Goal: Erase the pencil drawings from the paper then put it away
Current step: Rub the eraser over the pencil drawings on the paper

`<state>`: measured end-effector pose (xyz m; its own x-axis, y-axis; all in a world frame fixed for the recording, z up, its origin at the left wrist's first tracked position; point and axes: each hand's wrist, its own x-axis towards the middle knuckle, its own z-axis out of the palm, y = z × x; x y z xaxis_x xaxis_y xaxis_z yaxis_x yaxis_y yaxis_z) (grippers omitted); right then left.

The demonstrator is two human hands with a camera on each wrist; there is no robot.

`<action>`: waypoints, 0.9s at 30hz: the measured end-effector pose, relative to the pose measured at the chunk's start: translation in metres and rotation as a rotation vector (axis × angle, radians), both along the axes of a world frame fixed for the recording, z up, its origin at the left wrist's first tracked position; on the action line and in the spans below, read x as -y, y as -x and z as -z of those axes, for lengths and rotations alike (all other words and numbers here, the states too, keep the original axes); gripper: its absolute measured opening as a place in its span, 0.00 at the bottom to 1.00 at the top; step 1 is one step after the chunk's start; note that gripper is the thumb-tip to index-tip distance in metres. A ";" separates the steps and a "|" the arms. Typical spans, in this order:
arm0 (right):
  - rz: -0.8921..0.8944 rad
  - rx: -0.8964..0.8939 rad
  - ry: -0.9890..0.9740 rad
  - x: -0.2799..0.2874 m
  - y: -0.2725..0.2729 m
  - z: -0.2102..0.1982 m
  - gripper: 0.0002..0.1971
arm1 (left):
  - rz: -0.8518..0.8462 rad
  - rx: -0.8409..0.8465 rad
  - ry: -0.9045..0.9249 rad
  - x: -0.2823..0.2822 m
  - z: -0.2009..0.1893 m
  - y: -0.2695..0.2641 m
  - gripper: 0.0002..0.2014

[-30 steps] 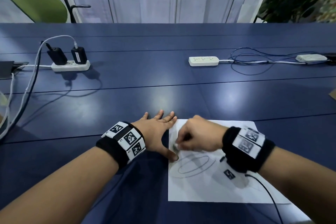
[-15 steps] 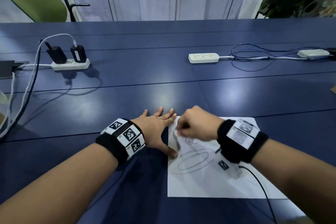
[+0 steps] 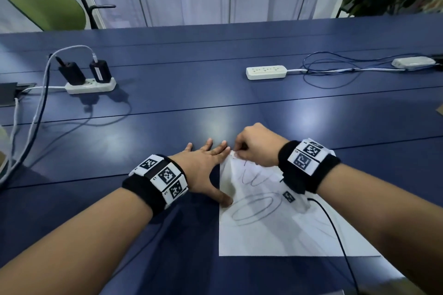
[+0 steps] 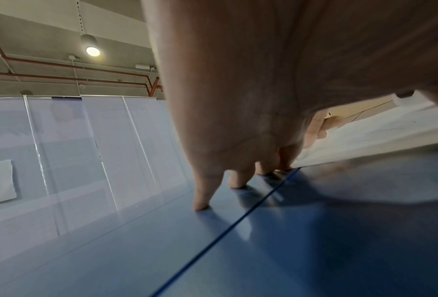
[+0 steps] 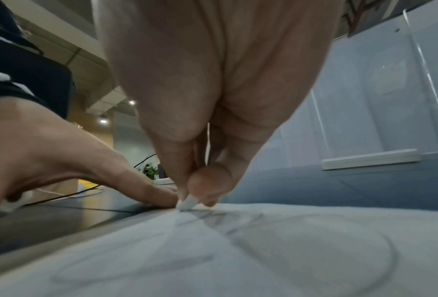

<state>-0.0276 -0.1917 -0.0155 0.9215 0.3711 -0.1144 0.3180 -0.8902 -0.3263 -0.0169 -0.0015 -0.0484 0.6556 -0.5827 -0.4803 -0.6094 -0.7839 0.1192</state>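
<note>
My right hand (image 3: 257,145) pinches eraser (image 5: 186,201) at paper (image 3: 275,230) corner; left hand (image 3: 206,167) flat, thumb pinning the edge. Hard rubbing could buckle or tear it.

A dark blue table (image 3: 215,108) carries white paper (image 3: 275,235), three power strips and loose cables.

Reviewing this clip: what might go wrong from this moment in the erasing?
1. The paper looks buckled near its far left corner, where the right hand rubs the eraser; a hard stroke there may crease or tear it.
2. The left hand pins only the left edge with thumb and fingertips, so the sheet may slide or bunch.
3. The cable from the right wristband lies across the paper and might drag it.
</note>
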 end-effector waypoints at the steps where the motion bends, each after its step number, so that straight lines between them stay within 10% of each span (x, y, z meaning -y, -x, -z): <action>1: 0.005 0.007 -0.005 0.000 0.001 0.002 0.06 | 0.000 0.000 -0.002 0.000 0.000 0.000 0.66; 14: 0.030 -0.002 0.004 0.006 0.004 0.006 0.05 | 0.004 0.000 -0.002 0.001 -0.003 0.001 0.66; 19: -0.147 -0.263 -0.097 -0.001 0.037 0.004 0.07 | 0.002 0.000 0.010 0.001 -0.002 0.001 0.65; 27: -0.041 -0.024 0.026 0.000 0.006 0.003 0.05 | 0.006 0.000 0.005 0.002 -0.002 0.001 0.66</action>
